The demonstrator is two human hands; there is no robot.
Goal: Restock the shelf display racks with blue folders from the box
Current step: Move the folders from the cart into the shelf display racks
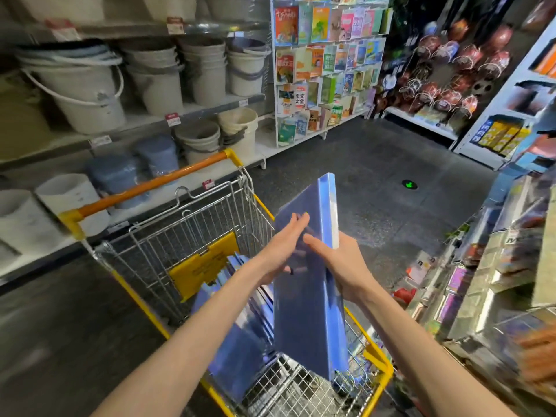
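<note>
Two bare arms reach out over the wire cart (156, 245). The left hand (281, 248) lays straight fingers flat on the smooth cover of a blue folder (304, 311). The right hand (346, 266) grips the spine, thumb in front, fingers wrapped behind. The shiny plastic folder hangs tilted just above the cart. Inside the cart lie more folders (237, 341). Past the cart stand round pale buckets (87, 94).
</note>
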